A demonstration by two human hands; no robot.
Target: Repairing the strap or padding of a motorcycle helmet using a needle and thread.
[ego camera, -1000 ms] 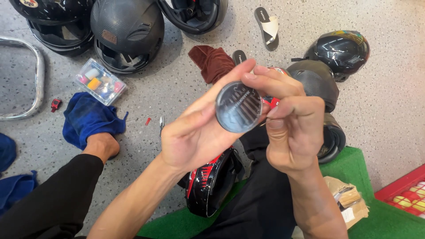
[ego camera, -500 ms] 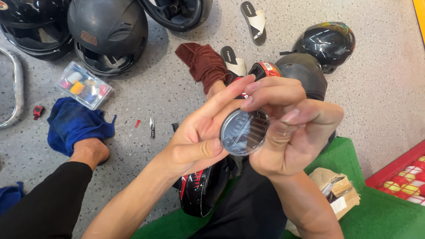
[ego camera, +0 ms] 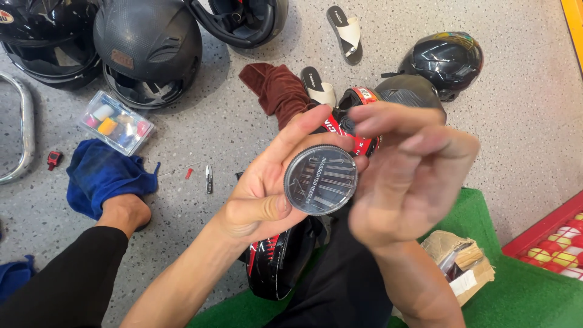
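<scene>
while left hand (ego camera: 261,194) grips round needle case (ego camera: 320,180) | right hand (ego camera: 407,176) blurred, fingers loosely curled beside it

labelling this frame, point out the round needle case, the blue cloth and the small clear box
needle case (ego camera: 320,180), head view, middle of its clear lid
blue cloth (ego camera: 103,176), head view, centre of the crumpled fabric
clear box (ego camera: 116,122), head view, middle of its lid

The left hand (ego camera: 267,194) is reaching up from the lower left, palm turned toward the camera, thumb and fingers curling around a grip. The right hand (ego camera: 407,182) is hovering just beside it, blurred, fingers loosely bent, forearm rising from below.
</scene>
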